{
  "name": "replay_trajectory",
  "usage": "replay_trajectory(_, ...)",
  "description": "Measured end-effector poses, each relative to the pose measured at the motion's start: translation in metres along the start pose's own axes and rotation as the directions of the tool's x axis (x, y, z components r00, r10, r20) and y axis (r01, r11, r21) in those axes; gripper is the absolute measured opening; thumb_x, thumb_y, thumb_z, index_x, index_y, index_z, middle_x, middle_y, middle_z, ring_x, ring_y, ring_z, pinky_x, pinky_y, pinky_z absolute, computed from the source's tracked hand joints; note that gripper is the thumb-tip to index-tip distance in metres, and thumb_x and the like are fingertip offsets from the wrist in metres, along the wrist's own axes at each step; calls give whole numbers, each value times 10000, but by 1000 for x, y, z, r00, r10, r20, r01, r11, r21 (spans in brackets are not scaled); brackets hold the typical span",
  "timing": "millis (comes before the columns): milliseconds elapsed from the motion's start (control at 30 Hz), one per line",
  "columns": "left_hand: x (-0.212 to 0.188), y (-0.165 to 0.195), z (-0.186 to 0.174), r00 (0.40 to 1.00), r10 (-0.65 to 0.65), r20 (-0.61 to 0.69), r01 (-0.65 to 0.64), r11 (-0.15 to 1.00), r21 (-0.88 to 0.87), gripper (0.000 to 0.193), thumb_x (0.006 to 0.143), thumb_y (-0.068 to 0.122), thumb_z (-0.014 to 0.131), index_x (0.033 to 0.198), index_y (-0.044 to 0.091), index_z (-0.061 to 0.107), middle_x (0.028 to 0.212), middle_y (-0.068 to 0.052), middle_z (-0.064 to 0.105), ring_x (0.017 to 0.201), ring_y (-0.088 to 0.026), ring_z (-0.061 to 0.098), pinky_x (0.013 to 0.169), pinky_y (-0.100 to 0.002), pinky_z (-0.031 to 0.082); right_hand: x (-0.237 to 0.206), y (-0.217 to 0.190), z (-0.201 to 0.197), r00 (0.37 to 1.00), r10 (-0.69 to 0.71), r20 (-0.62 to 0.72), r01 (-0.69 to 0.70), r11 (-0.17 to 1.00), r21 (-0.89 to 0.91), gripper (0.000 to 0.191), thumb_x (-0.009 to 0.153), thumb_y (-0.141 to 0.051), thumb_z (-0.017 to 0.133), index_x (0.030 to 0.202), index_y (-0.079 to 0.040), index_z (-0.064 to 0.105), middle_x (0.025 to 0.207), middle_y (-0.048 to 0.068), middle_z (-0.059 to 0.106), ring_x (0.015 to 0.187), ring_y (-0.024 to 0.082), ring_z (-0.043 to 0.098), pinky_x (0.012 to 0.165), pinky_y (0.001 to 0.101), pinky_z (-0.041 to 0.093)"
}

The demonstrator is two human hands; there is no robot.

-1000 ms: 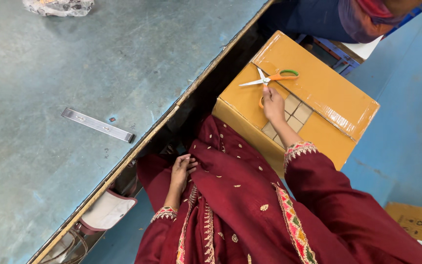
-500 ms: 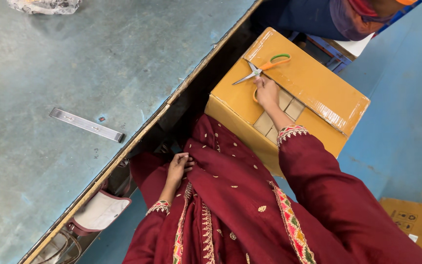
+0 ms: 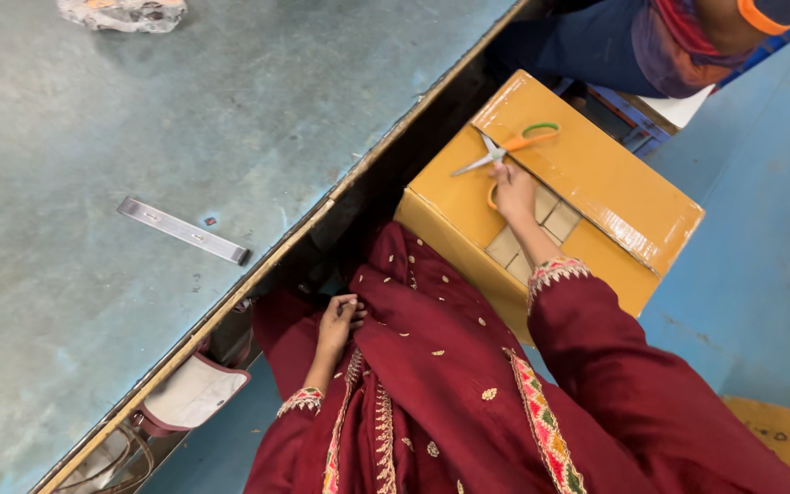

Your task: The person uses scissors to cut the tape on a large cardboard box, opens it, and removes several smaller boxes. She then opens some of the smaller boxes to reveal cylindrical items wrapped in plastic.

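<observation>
Head view: right hand [image 3: 514, 190] has reached the orange-handled scissors [image 3: 505, 149] on the cardboard box [image 3: 596, 183], fingers closing on the handle; left hand [image 3: 338, 322] stays curled loosely on maroon cloth [image 3: 432, 366].

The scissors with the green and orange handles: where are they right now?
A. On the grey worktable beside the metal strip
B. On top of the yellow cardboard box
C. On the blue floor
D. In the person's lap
B: the scissors lie open on the top of the yellow cardboard box, with the right hand at their orange handle.
</observation>
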State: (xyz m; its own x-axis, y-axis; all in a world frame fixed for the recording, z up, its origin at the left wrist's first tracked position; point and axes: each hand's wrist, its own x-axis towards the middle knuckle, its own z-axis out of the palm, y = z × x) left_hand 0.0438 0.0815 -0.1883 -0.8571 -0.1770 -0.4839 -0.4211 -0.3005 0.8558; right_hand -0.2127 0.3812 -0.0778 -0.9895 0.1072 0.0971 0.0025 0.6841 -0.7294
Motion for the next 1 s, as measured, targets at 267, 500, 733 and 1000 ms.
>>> replay_trajectory(267,1,-11,-3,999,-35,-7,36,999,20,279,1025,218,556,1257,70,605,1089,-81,726,956,-155,711,827,-292,574,-5,14,1,999,-12,-39,15,998,64,393,1092,-341,504,998,-44,744,756,168,633,707,242,600,704,406,469)
replay_trajectory(500,5,-14,1,999,-21,25,20,1000,7,268,1020,199,567,1243,57,607,1079,-94,724,929,-157,706,800,-297,573,8,3,5,999,-45,-18,46,996,76,382,1080,-322,479,1006,-43,728,812,158,670,754,262,634,756,404,485)
replay_trajectory(733,9,-11,4,998,-41,42,41,999,5,254,1018,184,570,1229,47,600,1067,-98,712,904,-166,699,767,-298,574,11,-11,7,1000,23,-8,-24,993,-118,391,1058,-350,478,984,-64,733,877,170,699,851,345,662,766,459,476)
replay_trajectory(1000,-2,-6,2,999,53,10,-53,999,-4,252,1029,195,569,1224,39,604,1062,-107,725,916,-161,714,771,-288,578,-1,-3,-2,981,-194,-29,194,981,19,405,1103,-347,466,986,-54,719,908,197,703,899,363,687,822,460,508)
